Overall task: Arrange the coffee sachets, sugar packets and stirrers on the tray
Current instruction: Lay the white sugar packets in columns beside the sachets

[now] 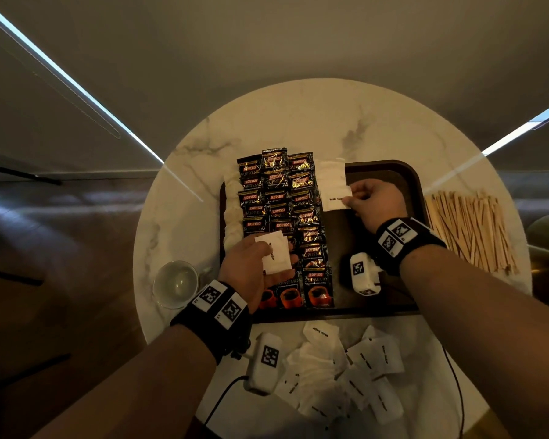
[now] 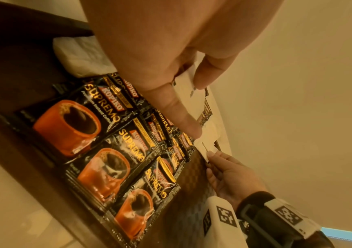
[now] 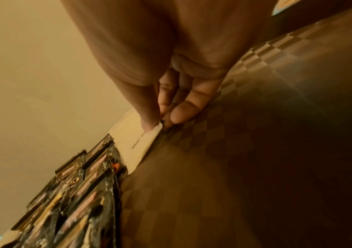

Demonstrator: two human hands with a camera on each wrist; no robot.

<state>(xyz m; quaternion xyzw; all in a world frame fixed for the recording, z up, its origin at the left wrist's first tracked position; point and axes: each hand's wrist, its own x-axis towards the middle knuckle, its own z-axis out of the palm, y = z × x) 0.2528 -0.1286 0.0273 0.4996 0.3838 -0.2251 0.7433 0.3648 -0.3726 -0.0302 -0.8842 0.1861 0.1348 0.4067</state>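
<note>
Table: a round white marble table [image 1: 298,122] carried everything.
Tray: a dark brown rectangular tray with rounded corners [image 1: 406,179] lay at the middle of the table; its floor showed a faint chequered weave in the right wrist view.
Coffee sachets: black "Kopiko Supremo" coffee sachets with orange cups printed on them [image 1: 286,223] lay in three overlapping columns on the left part of the tray.
Right hand: the right hand [image 1: 376,201] pinched a white paper sugar packet printed "White Sugar" [image 1: 336,199] by its near right corner, thumb on top, holding it low over the tray just right of the sachet columns; another white packet [image 1: 330,174] lay just beyond it.
Left hand: the left hand [image 1: 254,267] was palm-up over the near end of the sachets, thumb pressing a small stack of white sugar packets [image 1: 274,253] onto the fingers.
Loose sugar: a heap of white sugar packets [image 1: 346,369] lay on the table in front of the tray.
Left edge of tray: a row of crumpled white packets [image 1: 233,213] ran beside the sachets.
Stirrers: pale wooden stirrers [image 1: 469,229] lay spread on the table right of the tray.
Glass: a clear round glass [image 1: 175,282] stood on the table left of the tray.
</note>
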